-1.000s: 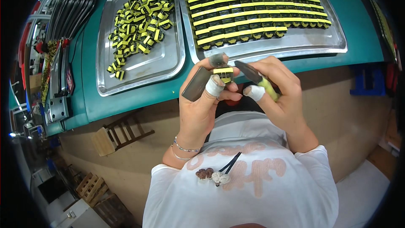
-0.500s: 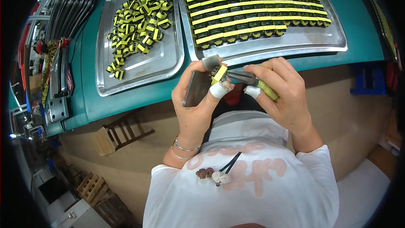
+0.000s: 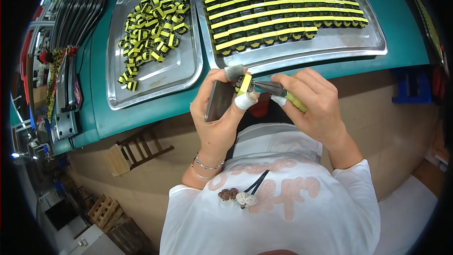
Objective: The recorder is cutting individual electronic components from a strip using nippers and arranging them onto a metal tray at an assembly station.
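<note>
My left hand (image 3: 214, 113) pinches a small yellow-taped coil (image 3: 244, 85) between its wrapped thumb and forefinger. A flat dark metal plate (image 3: 220, 100) also rests in this hand, against the palm. White tape covers the thumb, and a grey wrap covers the forefinger's tip. My right hand (image 3: 315, 106) is closed round tweezers (image 3: 273, 89) with pointed dark jaws and a yellow-green wrapped grip. Their tips touch or nearly touch the coil's right side; the exact contact is too small to make out.
On the green table (image 3: 141, 120), a metal tray (image 3: 177, 78) at left holds a loose heap of similar coils (image 3: 153, 26). A larger tray (image 3: 339, 52) at right carries neat rows of them (image 3: 278, 14). A wooden stool (image 3: 137, 151) and a blue stool (image 3: 411, 87) stand below.
My right hand and the tweezers have shifted slightly left and down. The coil has turned a little in my left hand, which keeps its grip.
</note>
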The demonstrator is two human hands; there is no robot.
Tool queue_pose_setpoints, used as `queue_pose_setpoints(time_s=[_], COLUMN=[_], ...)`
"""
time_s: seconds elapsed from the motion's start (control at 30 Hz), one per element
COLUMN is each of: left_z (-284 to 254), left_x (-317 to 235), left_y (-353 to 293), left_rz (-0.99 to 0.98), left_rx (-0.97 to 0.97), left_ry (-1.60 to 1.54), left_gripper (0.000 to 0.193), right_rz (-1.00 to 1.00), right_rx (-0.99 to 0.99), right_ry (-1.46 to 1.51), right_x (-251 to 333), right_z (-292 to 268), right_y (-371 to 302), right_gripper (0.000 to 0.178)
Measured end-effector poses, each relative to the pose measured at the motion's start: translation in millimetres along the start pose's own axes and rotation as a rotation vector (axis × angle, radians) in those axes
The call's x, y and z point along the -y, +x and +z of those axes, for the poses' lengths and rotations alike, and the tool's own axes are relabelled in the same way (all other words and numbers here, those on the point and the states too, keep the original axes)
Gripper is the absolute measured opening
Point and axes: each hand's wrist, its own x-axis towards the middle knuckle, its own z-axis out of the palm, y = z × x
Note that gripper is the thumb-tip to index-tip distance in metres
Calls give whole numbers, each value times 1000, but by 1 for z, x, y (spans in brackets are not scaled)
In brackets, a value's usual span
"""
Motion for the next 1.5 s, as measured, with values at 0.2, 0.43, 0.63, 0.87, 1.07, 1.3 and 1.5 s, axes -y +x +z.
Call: queue_pose_setpoints(time_s=[0.2,0.43,0.63,0.87,1.07,1.3,1.5], left_z=[2,2,2,4,10,8,-2], left_x=[0,3,11,10,-5,-8,-2], left_y=[0,-1,-1,0,-2,-6,0], left_rz=[-26,12,69,98,-134,-157,-73], left_rx=[-17,-25,-25,-37,47,164,50], left_ry=[-2,-17,-39,-55,-256,-197,-153], left_gripper=[35,34,33,34,45,47,33], right_rz=[22,4,-41,-2,162,502,633], right_rx=[-23,-10,-20,8,-105,129,134], right_ry=[26,75,7,65,551,1227,1273], right_x=[0,1,-3,-2,-1,11,5], right_z=[-1,-4,4,1,7,11,14], right_y=[1,3,0,2,3,7,1], right_gripper=[39,39,40,37,31,31,24])
